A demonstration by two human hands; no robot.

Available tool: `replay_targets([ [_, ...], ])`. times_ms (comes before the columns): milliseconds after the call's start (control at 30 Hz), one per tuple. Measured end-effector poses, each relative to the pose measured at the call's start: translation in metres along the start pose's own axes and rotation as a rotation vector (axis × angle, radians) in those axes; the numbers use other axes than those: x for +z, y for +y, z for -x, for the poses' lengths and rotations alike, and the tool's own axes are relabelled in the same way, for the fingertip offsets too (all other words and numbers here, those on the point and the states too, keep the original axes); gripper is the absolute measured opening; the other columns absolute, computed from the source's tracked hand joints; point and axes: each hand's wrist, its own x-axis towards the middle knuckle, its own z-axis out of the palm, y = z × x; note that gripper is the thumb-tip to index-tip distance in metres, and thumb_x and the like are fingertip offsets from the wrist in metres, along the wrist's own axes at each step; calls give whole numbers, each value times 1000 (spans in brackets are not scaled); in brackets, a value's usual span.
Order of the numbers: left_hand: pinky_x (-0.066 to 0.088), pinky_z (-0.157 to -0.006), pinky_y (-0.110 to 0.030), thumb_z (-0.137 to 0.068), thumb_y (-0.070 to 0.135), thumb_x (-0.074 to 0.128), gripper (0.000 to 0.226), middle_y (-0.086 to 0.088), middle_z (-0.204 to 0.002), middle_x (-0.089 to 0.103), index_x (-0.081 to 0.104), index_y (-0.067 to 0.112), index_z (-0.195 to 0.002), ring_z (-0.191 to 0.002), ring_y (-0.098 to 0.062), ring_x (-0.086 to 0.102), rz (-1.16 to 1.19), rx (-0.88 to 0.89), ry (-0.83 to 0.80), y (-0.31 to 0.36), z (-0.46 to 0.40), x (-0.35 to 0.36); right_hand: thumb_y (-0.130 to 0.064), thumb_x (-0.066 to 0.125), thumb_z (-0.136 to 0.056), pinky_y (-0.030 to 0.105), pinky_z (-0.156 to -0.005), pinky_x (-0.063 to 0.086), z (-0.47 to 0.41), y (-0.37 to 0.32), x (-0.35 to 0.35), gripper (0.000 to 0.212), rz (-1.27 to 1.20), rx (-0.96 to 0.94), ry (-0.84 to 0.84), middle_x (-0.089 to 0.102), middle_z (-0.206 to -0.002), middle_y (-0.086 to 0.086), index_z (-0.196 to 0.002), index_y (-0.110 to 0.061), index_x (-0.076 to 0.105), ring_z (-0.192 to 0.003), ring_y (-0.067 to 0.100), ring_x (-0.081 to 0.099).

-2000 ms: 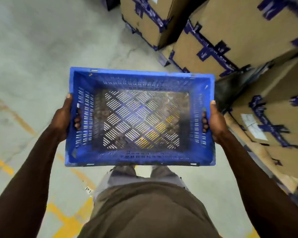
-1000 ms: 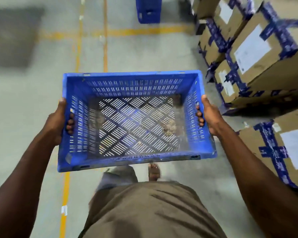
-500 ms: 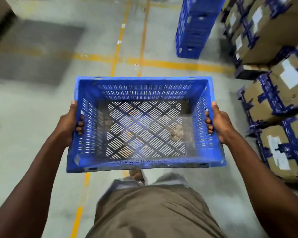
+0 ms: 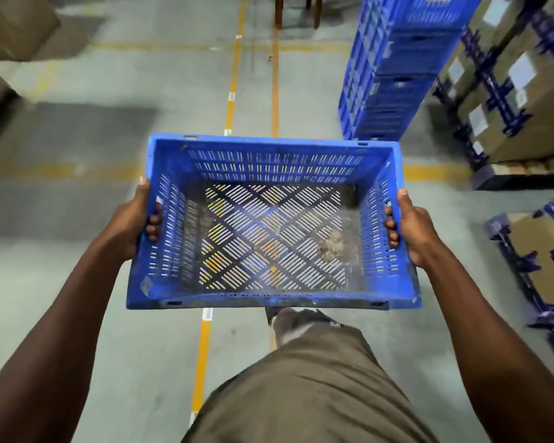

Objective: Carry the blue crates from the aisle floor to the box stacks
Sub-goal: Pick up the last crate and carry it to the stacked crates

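Note:
I hold an empty blue slotted crate (image 4: pixel 269 161) level in front of my waist, above the aisle floor. My left hand (image 4: pixel 131 222) grips its left wall, fingers curled through the handle slot. My right hand (image 4: pixel 411 231) grips the right wall the same way. Some dirt lies on the crate's perforated bottom. Ahead to the right rises a tall stack of blue crates (image 4: pixel 394 68). Taped cardboard box stacks (image 4: pixel 509 100) stand just right of it on a pallet.
Yellow floor lines (image 4: pixel 232 87) run ahead along the concrete aisle. Another taped box (image 4: pixel 538 251) sits at the right, close to my right arm. Brown cardboard (image 4: pixel 13 24) is at the far left top. Dark wooden legs (image 4: pixel 279 11) stand at the aisle's far end.
The view has swung from the boxes to look down the aisle. The blue crate stack has come closer, now just ahead on the right. My grip on the crate is unchanged.

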Motion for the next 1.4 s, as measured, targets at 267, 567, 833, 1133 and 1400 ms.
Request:
replay_targets([
  [267,30,-37,-17,-87,78,40,61,6,-52,35,50,17,-81,-38,-8,29,16,35,-65,163,-187,-31,-62,43,-100,21,-38,31,-150,-143,134,49,-13,-9,-36,45,-57,-2,-82,-17,54,-39,13,35],
  [567,29,-35,-15,-96,67,35,54,8,-52,38,53,17,-90,-36,-6,29,15,62,-234,333,-466,-39,-62,46,-99,23,-40,34,-326,-273,282,50,-30,-51,60,49,-58,0,-86,-15,57,-40,16,40],
  [833,29,-37,-14,-100,60,37,52,4,-55,38,56,12,-92,-35,-8,30,-162,152,-421,548,-657,22,-61,47,-99,20,-37,30,-421,-379,360,50,-204,-42,335,46,-60,1,-87,-13,57,-37,14,37],
  [1133,26,-35,-16,-101,59,33,54,2,-62,38,56,10,-103,-35,-6,29,-339,281,-692,727,-839,229,-91,63,-51,22,-36,33,-566,-456,353,82,-357,-44,589,48,-59,-1,-83,-15,57,-38,13,37],
  [1400,27,-35,-15,-100,60,35,53,2,-62,37,57,12,-97,-35,-6,28,-381,264,-930,875,-908,406,-64,49,-96,20,-35,32,-649,-561,315,52,-426,-114,795,48,-61,1,-85,-13,58,-35,12,37],
])
